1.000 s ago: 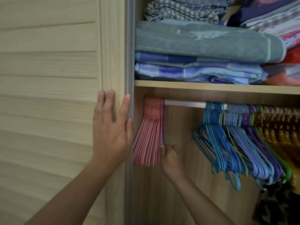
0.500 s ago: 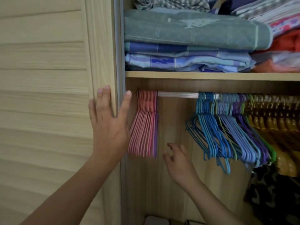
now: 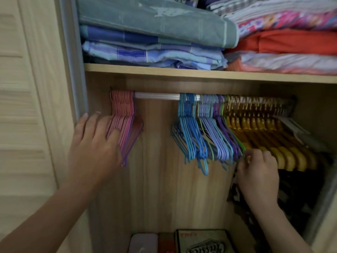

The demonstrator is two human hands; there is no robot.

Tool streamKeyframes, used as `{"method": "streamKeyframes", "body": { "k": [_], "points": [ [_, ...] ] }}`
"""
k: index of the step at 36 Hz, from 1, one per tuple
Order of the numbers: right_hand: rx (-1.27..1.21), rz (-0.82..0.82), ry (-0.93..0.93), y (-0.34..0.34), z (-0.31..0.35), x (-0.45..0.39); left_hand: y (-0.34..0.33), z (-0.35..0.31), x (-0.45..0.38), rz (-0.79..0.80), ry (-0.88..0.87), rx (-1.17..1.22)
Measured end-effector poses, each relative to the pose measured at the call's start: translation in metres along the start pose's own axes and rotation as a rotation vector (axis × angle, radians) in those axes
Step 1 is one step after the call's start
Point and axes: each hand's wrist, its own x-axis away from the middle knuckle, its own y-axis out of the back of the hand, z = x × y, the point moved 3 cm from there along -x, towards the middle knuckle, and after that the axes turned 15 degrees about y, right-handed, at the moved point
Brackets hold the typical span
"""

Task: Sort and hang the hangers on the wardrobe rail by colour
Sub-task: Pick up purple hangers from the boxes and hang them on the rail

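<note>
A wardrobe rail point(image 3: 156, 95) runs under the shelf. At its left end hangs a tight bunch of pink hangers point(image 3: 122, 114) with one purple hanger at its right side. My left hand point(image 3: 93, 143) lies flat against the pink bunch, fingers straight. Further right hang blue hangers point(image 3: 187, 128), lilac hangers point(image 3: 213, 132), purple hangers point(image 3: 228, 137), a green hanger point(image 3: 237, 139) and several yellow wooden hangers point(image 3: 273, 143). My right hand point(image 3: 257, 172) is curled at the lower ends of the purple and green hangers and pinches one there; which one is unclear.
A shelf point(image 3: 182, 72) above carries folded bedding point(image 3: 155, 24). The sliding door point(image 3: 32, 106) stands at the left. Dark patterned clothes point(image 3: 291, 198) hang at lower right. Boxes point(image 3: 200, 241) sit on the wardrobe floor. A bare stretch of rail separates pink and blue hangers.
My left hand left the door edge and now presses the pink hangers. My right hand moved from beside the pink bunch across to the purple and green hangers at the right.
</note>
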Motion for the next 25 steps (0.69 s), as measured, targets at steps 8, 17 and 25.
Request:
{"method": "streamKeyframes", "body": {
  "k": [8, 17, 25],
  "points": [
    [0.108, 0.057, 0.088, -0.010, 0.000, -0.008, -0.003, -0.001, 0.001, 0.005, 0.029, -0.017],
    [0.121, 0.076, -0.006, -0.019, -0.006, -0.013, -0.004, 0.003, 0.004, 0.036, 0.005, -0.043],
    [0.206, 0.192, -0.014, -0.026, -0.006, -0.018, -0.002, 0.004, 0.003, 0.082, 0.011, -0.048]
  ]
}}
